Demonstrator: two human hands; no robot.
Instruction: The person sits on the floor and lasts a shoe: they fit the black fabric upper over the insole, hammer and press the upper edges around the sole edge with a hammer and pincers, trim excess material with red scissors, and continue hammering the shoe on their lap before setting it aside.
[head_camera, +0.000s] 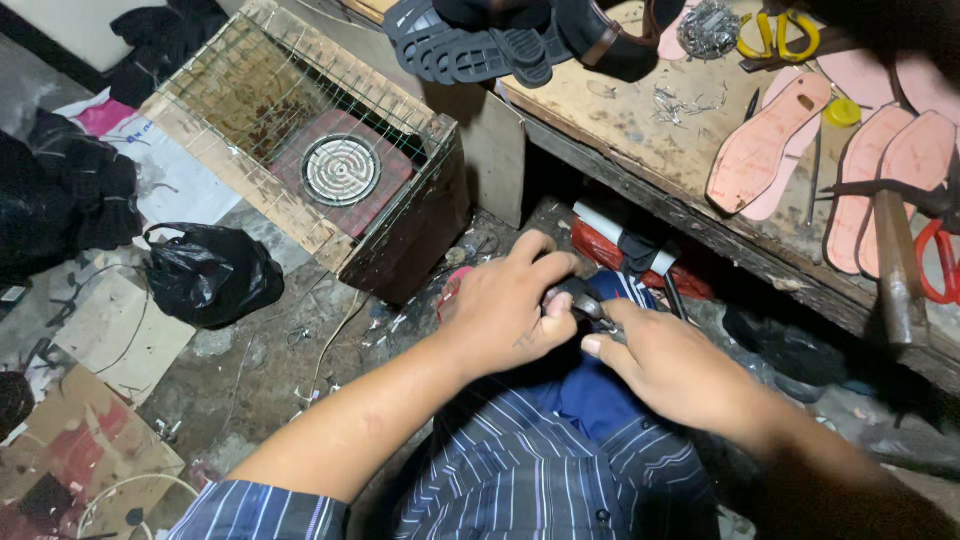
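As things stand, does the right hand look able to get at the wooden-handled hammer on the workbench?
Probably yes, once freed. The wooden-handled hammer lies uncovered at the workbench edge, on the right hand's side, with nothing between. But both hands, the left hand too, grip a small dark object.

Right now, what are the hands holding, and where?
Both hands, left and right, pinch a small dark metal-tipped piece between fingertips; which part cannot be told.

The small dark piece (578, 298) between both hands' grip — mostly covered, its kind untellable.
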